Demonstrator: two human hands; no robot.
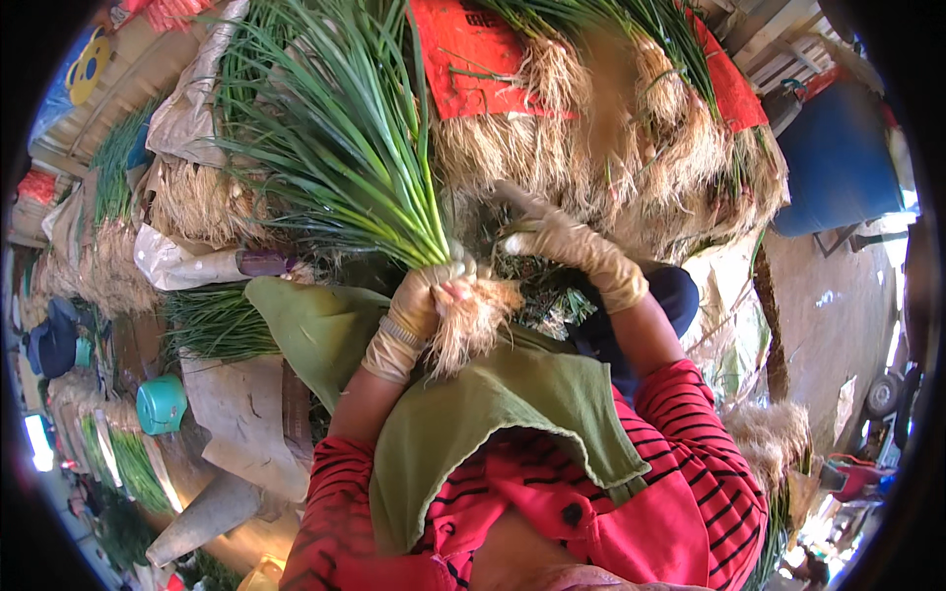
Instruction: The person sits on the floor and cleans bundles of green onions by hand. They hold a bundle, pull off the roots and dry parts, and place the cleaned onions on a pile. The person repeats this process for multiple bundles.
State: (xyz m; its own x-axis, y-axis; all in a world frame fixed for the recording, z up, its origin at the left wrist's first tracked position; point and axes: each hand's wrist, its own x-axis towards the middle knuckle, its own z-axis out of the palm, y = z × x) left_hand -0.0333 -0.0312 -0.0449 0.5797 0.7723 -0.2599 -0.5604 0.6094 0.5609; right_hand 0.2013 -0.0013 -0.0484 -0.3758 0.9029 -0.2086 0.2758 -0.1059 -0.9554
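My left hand (429, 292), in a translucent tan glove, grips a bunch of scallions (399, 192) low on the stems. Their green leaves fan up and to the left, and the pale fibrous roots (473, 325) hang below the fist. To the right, my gloved right hand (573, 244) is raised with its index finger stretched out and its thumb apart. I see nothing held in it. Green trimmings (565, 310) lie beneath that hand. An olive-green cloth (502, 399) covers my lap under both forearms.
Piled scallions with thick roots (495, 148) lie ahead, partly under a red sheet (473, 59). More rooted bunches (199, 199) are at left, near a teal container (161, 404). A blue barrel (839, 159) stands far right beside the concrete floor (820, 295).
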